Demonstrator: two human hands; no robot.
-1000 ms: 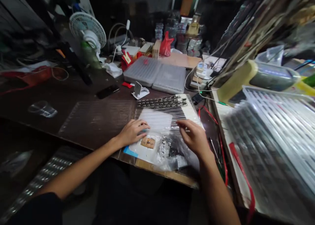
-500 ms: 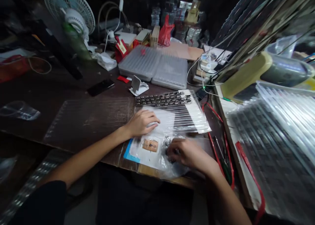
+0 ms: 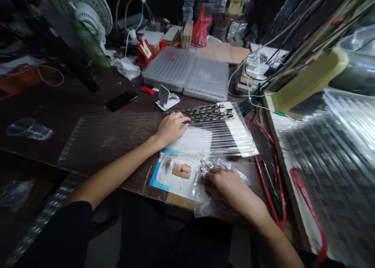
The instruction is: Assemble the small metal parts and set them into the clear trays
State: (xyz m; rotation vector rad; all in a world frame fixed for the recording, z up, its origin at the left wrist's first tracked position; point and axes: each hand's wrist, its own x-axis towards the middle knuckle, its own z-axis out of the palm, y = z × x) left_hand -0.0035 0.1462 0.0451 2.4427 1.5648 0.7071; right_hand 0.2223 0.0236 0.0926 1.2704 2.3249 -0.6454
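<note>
My left hand [image 3: 172, 128] reaches over the left end of several rows of small dark metal pieces [image 3: 202, 113] in a clear ribbed tray [image 3: 234, 137]. Its fingers are bent and close together at the pieces; what they grip is too small to make out. My right hand [image 3: 224, 184] rests with curled fingers on a clear plastic bag [image 3: 203, 207] holding small shiny parts [image 3: 205, 166]. Its fingertips are hidden. Between the hands, a small wooden block [image 3: 181, 170] with a dark dot lies on a white board [image 3: 175, 186] edged with blue tape.
Another clear ribbed tray [image 3: 108, 135] lies to the left. A phone [image 3: 122, 100], a white phone stand [image 3: 166, 98] and stacked trays [image 3: 206, 78] sit behind. At right are a red strap [image 3: 307, 209], a screwdriver [image 3: 276, 203] and more ribbed trays [image 3: 331, 162]. A fan [image 3: 84, 10] stands back left.
My left hand has moved away from me, from the white paper up to the rows of metal pieces. My right hand stays at the plastic bag. The camera view has shifted slightly.
</note>
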